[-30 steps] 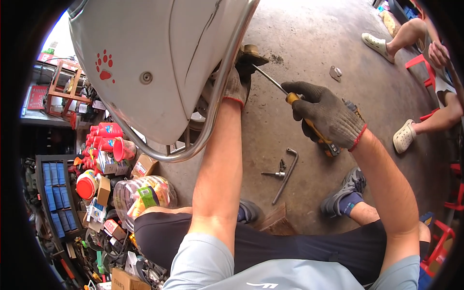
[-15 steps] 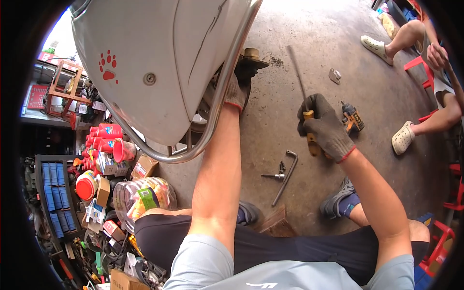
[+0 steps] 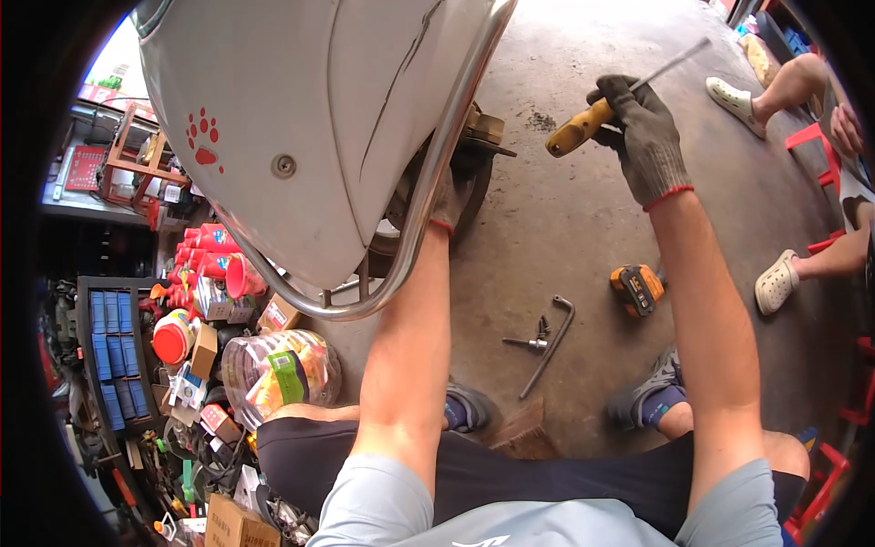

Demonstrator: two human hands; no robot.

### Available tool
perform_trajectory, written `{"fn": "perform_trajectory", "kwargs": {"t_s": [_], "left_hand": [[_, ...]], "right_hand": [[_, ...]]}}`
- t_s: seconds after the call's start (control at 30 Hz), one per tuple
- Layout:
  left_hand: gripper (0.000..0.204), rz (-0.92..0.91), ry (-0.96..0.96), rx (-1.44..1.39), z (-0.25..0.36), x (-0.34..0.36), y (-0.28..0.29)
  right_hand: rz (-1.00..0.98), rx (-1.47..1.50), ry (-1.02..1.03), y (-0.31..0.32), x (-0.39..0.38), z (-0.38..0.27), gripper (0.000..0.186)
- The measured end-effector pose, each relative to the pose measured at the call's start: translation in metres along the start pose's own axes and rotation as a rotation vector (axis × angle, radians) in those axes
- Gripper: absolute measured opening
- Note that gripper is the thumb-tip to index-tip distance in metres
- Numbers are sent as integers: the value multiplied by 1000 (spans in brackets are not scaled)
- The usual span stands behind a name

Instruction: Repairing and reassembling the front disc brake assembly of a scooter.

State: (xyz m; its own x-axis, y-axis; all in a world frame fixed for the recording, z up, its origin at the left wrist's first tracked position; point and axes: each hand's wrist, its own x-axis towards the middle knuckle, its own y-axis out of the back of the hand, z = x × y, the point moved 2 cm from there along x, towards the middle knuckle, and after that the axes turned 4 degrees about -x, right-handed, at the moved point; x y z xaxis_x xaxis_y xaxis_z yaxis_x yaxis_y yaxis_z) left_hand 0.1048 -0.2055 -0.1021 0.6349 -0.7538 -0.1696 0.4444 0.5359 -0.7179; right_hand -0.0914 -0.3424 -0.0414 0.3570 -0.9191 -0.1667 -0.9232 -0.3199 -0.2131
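My right hand (image 3: pixel 649 141), in a dark work glove with a red cuff, is closed around a screwdriver (image 3: pixel 579 129). Its yellow handle points left and its long metal shaft slants up to the right, away from everything else. My gloved left hand (image 3: pixel 444 202) reaches behind a chrome guard bar (image 3: pixel 421 219) beside a wheel (image 3: pixel 471 187). The bar and bodywork hide its fingers, so I cannot see what they touch. Above it stands a scooter-like vehicle's white body panel (image 3: pixel 264 109), with a red paw sticker, one screw and a long dark scratch.
On the concrete floor lie a cordless driver (image 3: pixel 638 289), an L-shaped wrench (image 3: pixel 550 351) and a socket tool (image 3: pixel 529 344). A wooden block (image 3: pixel 524 431) sits between my feet. Boxes, red bottles and a clear plastic jar (image 3: pixel 310 365) crowd the left. Another person's legs (image 3: pixel 811 96) are at right.
My right hand has lifted up and away with the screwdriver, whose shaft has swung from pointing up-left to up-right. My left hand stays behind the bar. The view has shifted slightly.
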Motion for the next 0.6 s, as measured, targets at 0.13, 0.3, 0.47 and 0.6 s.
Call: {"fn": "perform_trajectory", "kwargs": {"t_s": [0.13, 0.3, 0.47, 0.6], "left_hand": [[25, 8, 95, -113, -3, -1, 6], [24, 68, 20, 91, -3, -7, -10], [23, -33, 78, 243, 1, 3, 11], [22, -86, 53, 87, 2, 5, 16]], "right_hand": [[-28, 106, 203, -16, 35, -6, 22], [-83, -16, 344, -34, 63, -16, 19], [-131, -195, 381, -66, 64, 47, 18], [-137, 200, 320, -34, 68, -23, 20]]}}
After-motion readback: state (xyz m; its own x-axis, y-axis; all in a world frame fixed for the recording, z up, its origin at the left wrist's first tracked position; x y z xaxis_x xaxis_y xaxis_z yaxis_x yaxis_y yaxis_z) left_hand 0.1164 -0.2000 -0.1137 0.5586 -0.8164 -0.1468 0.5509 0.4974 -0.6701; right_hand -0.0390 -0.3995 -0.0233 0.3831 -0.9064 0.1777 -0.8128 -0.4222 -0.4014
